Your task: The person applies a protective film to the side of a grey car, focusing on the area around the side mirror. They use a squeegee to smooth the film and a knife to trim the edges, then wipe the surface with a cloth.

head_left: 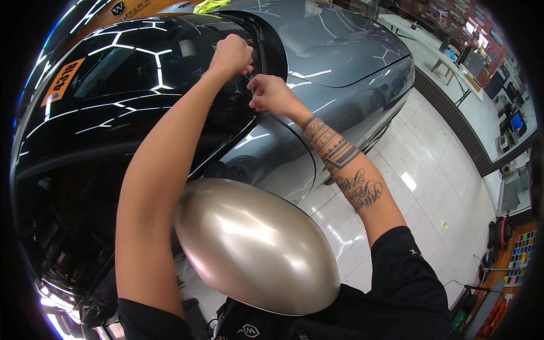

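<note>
My left hand [232,55] is closed in a fist over the black trim at the base of the windshield [130,68]; what its fingers hold is hidden. Just below and to its right, my right hand [273,96] pinches at the same edge, by the corner of the grey car hood [340,39]. From beneath its fingertips a thin black strip [314,161] curves down past the grey side of the car, and the right fingers seem closed on it. Below both hands, a champagne-coloured side mirror cover [258,243] bulges between my forearms, close to my body.
A yellow-green cloth [209,6] lies at the far edge of the windshield. An orange sticker [63,82] is on the glass. White floor tiles [419,158] run along the right of the car, with a long white table [430,51] beyond. Shelves with colourful items [520,258] stand lower right.
</note>
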`<state>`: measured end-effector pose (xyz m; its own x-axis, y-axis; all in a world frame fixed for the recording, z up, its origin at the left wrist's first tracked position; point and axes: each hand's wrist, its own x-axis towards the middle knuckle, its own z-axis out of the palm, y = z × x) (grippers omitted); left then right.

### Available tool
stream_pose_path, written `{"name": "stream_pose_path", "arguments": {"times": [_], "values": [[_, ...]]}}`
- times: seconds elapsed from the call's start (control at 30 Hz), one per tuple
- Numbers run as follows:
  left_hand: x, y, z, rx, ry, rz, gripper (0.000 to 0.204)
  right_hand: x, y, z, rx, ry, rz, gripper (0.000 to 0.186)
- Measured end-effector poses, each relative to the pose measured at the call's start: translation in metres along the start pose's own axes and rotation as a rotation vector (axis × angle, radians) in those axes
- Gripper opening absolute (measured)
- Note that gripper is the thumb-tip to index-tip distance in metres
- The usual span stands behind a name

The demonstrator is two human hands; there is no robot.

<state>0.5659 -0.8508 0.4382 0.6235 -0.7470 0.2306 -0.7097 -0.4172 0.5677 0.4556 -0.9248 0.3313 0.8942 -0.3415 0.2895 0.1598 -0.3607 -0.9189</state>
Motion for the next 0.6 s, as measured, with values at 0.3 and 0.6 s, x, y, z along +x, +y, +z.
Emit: {"name": "stream_pose_path", "arguments": {"times": [0.3,0.6], "values": [[-0.114,0.014,-0.036,0.459,-0.365,0.012,0.023,0.04,0.014,-0.041,0.228,0.066,-0.022,0.028],[-0.299,-0.023,-0.174,-0.152,-0.073,0.224,0.035,-0.049,0.002,-0.157,0.365,0.499,-0.203,0.034]]}}
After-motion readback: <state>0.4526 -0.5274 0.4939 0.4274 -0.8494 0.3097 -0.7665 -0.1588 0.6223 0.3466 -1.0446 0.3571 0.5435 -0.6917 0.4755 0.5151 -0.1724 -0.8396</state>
